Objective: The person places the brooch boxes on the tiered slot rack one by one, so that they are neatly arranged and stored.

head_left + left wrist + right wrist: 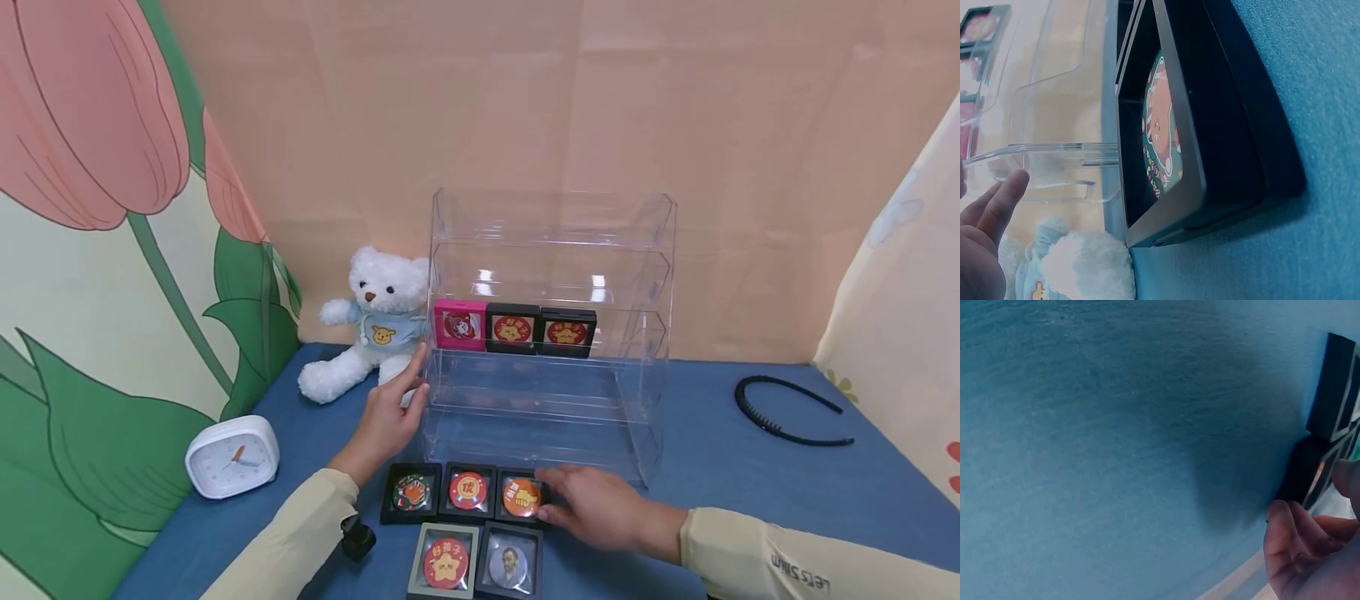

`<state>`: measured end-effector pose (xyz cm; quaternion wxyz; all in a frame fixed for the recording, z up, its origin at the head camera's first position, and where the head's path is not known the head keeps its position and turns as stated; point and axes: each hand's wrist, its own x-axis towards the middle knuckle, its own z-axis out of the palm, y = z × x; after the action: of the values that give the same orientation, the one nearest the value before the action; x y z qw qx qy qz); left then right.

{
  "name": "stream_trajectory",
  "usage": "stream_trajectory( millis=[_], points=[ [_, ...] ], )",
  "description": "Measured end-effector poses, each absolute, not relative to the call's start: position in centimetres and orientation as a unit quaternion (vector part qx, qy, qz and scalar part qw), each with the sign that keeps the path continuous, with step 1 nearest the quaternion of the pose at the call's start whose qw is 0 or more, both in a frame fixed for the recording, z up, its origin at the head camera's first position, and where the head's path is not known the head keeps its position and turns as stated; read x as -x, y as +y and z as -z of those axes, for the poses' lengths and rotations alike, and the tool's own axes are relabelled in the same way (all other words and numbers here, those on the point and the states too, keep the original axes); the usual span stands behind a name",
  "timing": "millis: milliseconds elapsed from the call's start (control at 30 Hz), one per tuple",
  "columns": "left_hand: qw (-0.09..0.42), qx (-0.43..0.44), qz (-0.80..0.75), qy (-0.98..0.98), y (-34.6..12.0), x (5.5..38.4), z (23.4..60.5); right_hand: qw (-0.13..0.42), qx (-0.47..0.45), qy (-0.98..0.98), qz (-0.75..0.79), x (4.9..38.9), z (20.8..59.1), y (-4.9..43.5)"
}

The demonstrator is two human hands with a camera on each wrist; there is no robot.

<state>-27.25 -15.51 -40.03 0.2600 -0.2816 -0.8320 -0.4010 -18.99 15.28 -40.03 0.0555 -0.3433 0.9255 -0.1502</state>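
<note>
A clear acrylic tiered display rack [555,383] stands on the blue table, with one pink and two black badge frames [513,328] side by side on a middle tier. My left hand [390,421] rests extended fingers against the rack's left side. Before the rack, three black badge frames lie in a row. My right hand [592,504] grips the rightmost, a black badge frame with an orange thumbs-up badge [521,496], thumb and fingers at its right edge. Leftmost is a frame with a green badge [412,492], large in the left wrist view; between them is a red-badge frame [468,491].
Nearer me lie a grey-green frame with a red star badge [446,562] and a dark frame with a portrait badge [509,565]. A white teddy bear [375,325] sits left of the rack. A white clock [232,457] stands farther left; a black headband [780,412] lies right.
</note>
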Motion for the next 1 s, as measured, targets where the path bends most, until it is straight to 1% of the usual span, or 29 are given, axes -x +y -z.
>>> stream_trajectory(
  millis=[133,467,700,1000],
  points=[
    [0.258,0.282,0.401,-0.832,-15.4,27.3,40.1,0.04,0.347,0.926,0.146,18.9,40.6,15.5],
    [0.257,0.279,0.402,-0.833,-15.5,27.2,40.0,0.039,0.329,0.921,0.203,18.8,41.2,17.3],
    [0.26,0.278,0.405,-0.831,-15.5,27.0,40.1,0.076,0.276,0.927,0.24,17.9,41.3,19.3],
    [0.272,0.292,0.407,-0.822,-15.4,27.2,40.2,0.097,0.214,0.935,0.265,16.5,41.0,21.8]
  ],
)
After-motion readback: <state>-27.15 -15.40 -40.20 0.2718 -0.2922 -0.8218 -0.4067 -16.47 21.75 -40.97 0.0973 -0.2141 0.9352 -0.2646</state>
